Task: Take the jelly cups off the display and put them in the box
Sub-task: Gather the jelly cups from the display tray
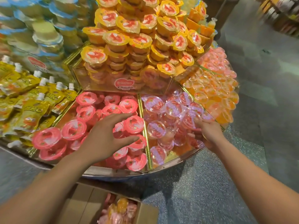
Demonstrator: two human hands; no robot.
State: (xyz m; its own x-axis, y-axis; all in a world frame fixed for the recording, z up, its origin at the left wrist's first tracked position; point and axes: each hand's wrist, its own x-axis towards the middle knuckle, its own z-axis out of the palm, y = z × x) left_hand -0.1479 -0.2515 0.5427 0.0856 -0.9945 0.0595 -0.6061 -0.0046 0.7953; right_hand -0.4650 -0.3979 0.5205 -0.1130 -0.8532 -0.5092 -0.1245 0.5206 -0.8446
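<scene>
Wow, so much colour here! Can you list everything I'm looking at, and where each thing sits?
Pink-lidded jelly cups: many, pink, front-left compartment.
Clear-lidded jelly cups: many, clear over reddish jelly, compartment just right of the pink ones.
Orange jelly cups: many, orange, far-right compartment.
Yellow-lidded cups: many, yellow and red, heaped on the upper tier.
Blue-rimmed cups: many, pale yellow, upper left.
Spouted pouches: many, yellow with white caps, left side.
Gold dividers: several, gold, between compartments.
Cardboard box: one, brown, bottom edge of view, some cups inside.
Left hand: one, fingers spread over the pink cups.
Right hand: one, among the clear-lidded cups; blurred, grip unclear.
</scene>
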